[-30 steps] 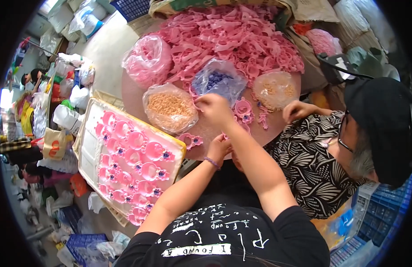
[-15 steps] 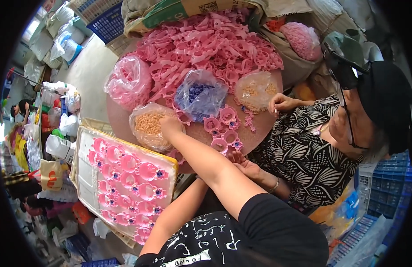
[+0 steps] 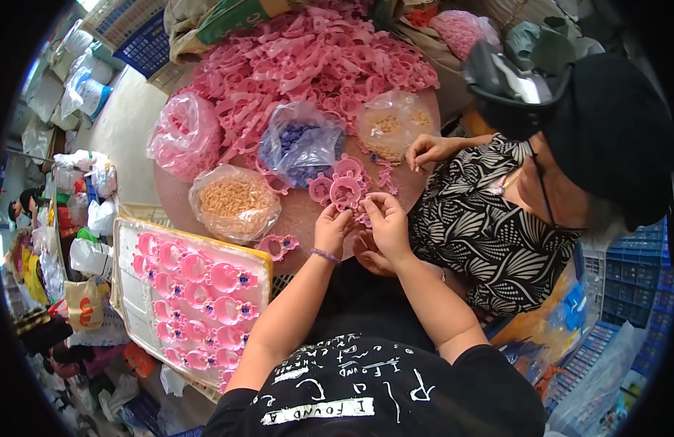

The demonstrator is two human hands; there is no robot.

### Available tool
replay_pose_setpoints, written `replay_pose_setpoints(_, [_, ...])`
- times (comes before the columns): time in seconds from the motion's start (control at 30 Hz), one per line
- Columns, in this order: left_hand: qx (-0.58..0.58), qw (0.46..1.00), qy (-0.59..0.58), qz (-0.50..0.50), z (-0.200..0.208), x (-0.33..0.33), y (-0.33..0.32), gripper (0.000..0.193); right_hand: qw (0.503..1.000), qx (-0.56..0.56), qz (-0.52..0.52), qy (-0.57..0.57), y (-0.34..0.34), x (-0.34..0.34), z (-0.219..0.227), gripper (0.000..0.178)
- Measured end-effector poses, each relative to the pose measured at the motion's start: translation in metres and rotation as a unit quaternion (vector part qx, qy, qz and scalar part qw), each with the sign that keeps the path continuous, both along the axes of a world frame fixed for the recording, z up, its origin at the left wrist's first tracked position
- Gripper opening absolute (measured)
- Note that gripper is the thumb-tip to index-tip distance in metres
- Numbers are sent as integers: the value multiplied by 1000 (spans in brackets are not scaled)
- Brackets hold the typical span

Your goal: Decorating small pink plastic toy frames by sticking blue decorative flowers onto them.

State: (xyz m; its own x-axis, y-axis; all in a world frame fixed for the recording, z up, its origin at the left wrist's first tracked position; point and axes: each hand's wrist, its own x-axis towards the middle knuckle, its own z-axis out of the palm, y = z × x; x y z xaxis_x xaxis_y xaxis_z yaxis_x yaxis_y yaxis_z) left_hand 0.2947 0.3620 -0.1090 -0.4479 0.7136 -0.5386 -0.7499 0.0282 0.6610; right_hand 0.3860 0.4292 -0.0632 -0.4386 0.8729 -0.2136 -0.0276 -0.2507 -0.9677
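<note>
Pink plastic fills a round desk as a worker in a black T-shirt brings two bare hands together at its near edge. The left hand, a purple bracelet at its wrist, has a narrow grip on the near end of a pink ring piece. The right hand meets it just to the right, thumb and forefinger pinched close; anything between those fingertips is too small to tell. The ring piece sits in front of the worker, near more pink rings on its far side.

Beyond it, an open bag of blue parts stands between a bag of orange parts at left and a bag of pale parts at right. A large pink heap covers the far side. At left, a white tray carries rows of pink pieces. At right, a co-worker in a patterned top rests one hand near the pale parts.
</note>
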Motion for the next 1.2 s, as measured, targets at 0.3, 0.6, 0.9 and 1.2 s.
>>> replay_pose_setpoints(0.3, [-35, 993, 43, -108, -5, 5, 8, 26, 976, 155, 92, -126, 23, 27, -3, 10])
replay_pose_setpoints(0.6, [-52, 978, 80, -187, 9, -3, 8, 26, 867, 450, 176, -122, 40, 28, -15, 8])
replay_pose_setpoints(0.9, [-60, 964, 121, -227, -5, -9, 0, 24, 745, 611, 223, -150, 39, 25, -3, 13])
replay_pose_setpoints(1.2, [-65, 941, 59, -328, 12, -28, 0, 26, 732, 604, 279, -146, 41, 26, -4, 15])
